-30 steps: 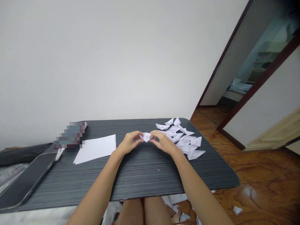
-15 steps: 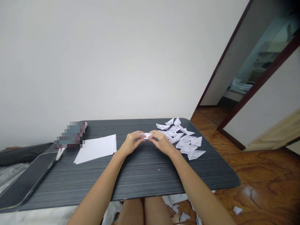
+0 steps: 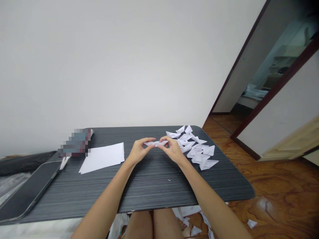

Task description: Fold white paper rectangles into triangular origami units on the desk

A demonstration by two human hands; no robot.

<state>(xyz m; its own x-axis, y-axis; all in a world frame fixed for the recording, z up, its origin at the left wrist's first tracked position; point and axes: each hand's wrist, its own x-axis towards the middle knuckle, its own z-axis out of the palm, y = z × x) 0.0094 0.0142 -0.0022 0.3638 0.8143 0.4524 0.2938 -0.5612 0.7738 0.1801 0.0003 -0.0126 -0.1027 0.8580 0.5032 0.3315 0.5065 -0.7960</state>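
A small white paper boat (image 3: pixel 156 143) is held level above the dark table, one end in each hand. My left hand (image 3: pixel 140 150) pinches its left end between thumb and fingers. At the right end, my right hand (image 3: pixel 172 148) grips it the same way, thumb below and fingers above. Just right of that hand lies a loose group of several folded paper boats (image 3: pixel 199 158), some overlapping. A stack of blank white paper sheets (image 3: pixel 103 158) rests on the table left of my left hand.
The dark table (image 3: pixel 154 196) has a rounded right corner. A phone-like dark slab (image 3: pixel 28 191) lies at its left edge, near a blurred-out object (image 3: pixel 74 142). Paper scraps (image 3: pixel 196 230) lie on the floor below. A white wall (image 3: pixel 139 66) rises behind the table.
Both hands have shifted their grip outward toward the ends of the paper boat, so more of its length shows between them. The boats and sheets on the table have stayed put.
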